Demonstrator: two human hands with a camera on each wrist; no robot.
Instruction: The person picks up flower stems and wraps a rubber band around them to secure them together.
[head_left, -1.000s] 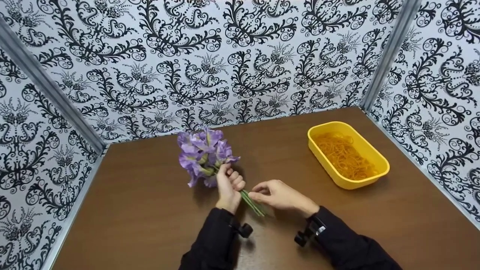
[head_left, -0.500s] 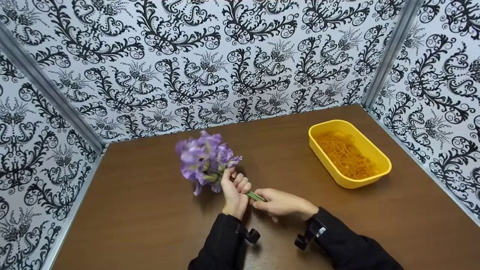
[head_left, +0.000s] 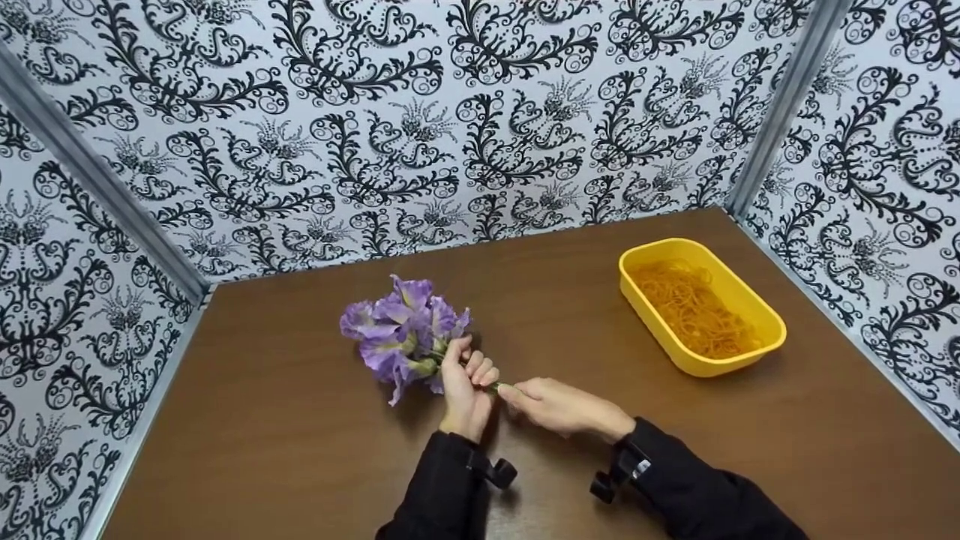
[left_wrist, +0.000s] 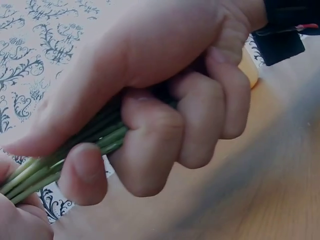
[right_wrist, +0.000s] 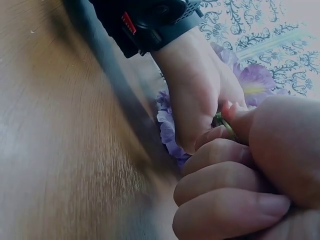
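Note:
A bunch of purple irises lies low over the table, blooms pointing to the far left. My left hand grips it just below the blooms, fingers curled round the stems. Close beside, my right hand holds the lower stems. In the left wrist view green stems run from the left hand at the lower left corner into the right hand, whose fingers curl round them with the thumb laid along. Only a short piece of stem shows between the hands in the right wrist view; the stem ends are hidden.
A yellow plastic tub with a heap of orange rubber bands stands at the right on the brown table. Patterned black-and-white panels with grey posts close off the back and both sides.
The right hand, earlier with its fingertips at the stems, has closed round their lower part, so the ends no longer show. The left hand has moved slightly right; the blooms have dipped a little.

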